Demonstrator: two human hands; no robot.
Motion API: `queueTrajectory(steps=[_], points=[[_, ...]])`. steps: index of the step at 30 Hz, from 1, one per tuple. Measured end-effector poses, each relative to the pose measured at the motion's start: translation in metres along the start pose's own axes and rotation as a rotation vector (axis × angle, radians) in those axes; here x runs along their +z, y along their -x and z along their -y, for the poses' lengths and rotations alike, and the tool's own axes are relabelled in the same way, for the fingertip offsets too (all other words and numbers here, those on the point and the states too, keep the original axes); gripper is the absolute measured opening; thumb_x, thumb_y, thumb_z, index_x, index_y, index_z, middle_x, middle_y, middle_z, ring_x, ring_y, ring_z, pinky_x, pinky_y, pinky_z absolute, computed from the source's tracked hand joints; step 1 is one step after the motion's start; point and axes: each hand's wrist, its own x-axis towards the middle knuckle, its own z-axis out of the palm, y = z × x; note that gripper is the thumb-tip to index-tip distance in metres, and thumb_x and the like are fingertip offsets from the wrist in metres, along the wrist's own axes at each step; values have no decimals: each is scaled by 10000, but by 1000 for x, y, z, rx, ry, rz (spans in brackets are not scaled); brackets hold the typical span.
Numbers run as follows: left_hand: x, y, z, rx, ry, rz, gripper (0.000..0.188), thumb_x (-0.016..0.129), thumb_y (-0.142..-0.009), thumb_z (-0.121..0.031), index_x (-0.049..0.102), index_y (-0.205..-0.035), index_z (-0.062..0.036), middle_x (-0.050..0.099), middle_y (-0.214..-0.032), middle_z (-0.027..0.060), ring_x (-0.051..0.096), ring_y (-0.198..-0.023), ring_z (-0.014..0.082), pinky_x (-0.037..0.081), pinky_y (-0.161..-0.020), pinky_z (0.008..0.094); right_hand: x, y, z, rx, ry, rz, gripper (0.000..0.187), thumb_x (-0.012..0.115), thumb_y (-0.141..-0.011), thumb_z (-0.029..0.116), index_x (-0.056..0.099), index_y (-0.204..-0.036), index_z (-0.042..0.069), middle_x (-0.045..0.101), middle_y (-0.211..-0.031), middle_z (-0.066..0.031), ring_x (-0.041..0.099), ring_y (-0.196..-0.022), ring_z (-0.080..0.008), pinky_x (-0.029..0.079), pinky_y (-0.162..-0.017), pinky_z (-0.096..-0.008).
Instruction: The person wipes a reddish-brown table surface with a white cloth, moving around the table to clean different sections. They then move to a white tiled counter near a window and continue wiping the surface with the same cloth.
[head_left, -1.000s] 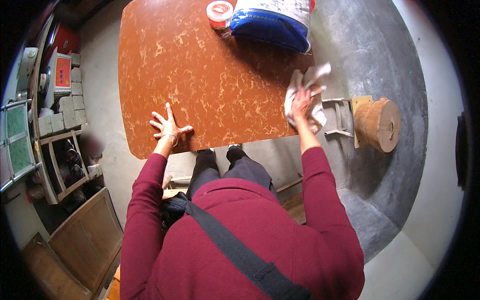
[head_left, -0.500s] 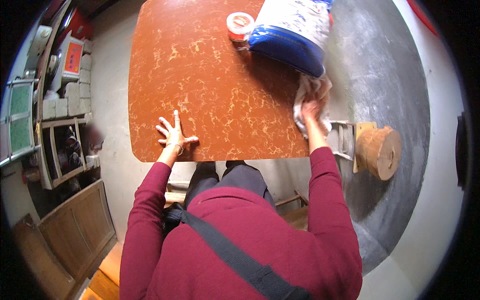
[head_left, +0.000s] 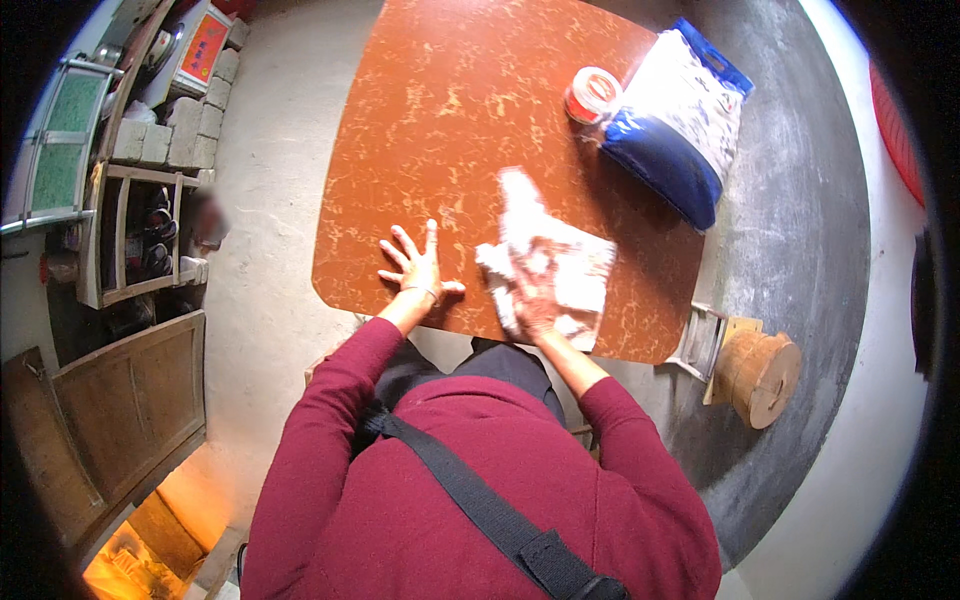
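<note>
My left hand (head_left: 418,272) is spread on the brown-red marbled table (head_left: 430,130) near its front edge, fingers apart, holding nothing. To its right, my right hand (head_left: 536,298) presses on a white cloth (head_left: 582,272) at the front of the tabletop. Motion smears that hand's fingers and part of the cloth, which lies partly bunched and partly spread around it. Beyond the cloth, on the right side of the table, rests a large blue-and-white bag (head_left: 672,130). A round red-and-white tub (head_left: 593,95) with a pale lid touches or nearly touches the bag's left side.
Right of the table stand a metal-framed stool (head_left: 697,340) and a round wooden block (head_left: 768,382). Along the left wall are a wooden rack (head_left: 140,235) with shoes, grey bricks (head_left: 185,130) and a wooden panel (head_left: 130,405). A red object (head_left: 893,130) is at the far right.
My right hand has swept the cloth from the table's right edge leftward toward my left hand. My left hand stays spread on the table. The view has shifted and tilted.
</note>
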Motion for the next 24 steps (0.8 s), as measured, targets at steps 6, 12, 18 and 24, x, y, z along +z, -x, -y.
queueTrajectory(steps=[6, 12, 18, 24], points=[[-15, -9, 46, 356, 51, 130, 1048, 811, -652, -392, 157, -1458, -250, -80, -1515, 169, -52, -1321, 577, 271, -886, 789, 77, -142, 68, 0, -21, -22, 186, 559, -835, 198, 631, -987, 117, 544, -1145, -85, 477, -1118, -365, 344, -1023, -507], [-46, -40, 174, 881, 453, 270, 661, 690, -803, -228, 391, -1378, -99, 562, -1203, 244, 512, -1171, 374, 471, -928, 405, 111, -258, 91, 102, 257, -238, 349, 513, -879, 182, 583, -1220, 169, 466, -1338, -121, 424, -1206, -383, 288, -1067, -496], [-71, -81, 333, 668, 568, 132, 468, 641, -835, -181, 530, -1286, -125, 631, -1122, 190, 623, -1047, 248, 498, -890, 355, 136, -143, 179, -72, 44, 81, 320, 624, -773, 213, 599, -1078, 121, 462, -1338, -104, 376, -1246, -405, 263, -1081, -537], [-101, -114, 418, 467, 560, 110, 439, 619, -860, -163, 530, -1284, -93, 636, -1127, 178, 620, -1052, 247, 494, -907, 351, 121, -85, 247, -225, 40, 242, 287, 643, -734, 269, 623, -998, 159, 523, -1211, -88, 415, -1221, -349, 211, -1098, -559]])
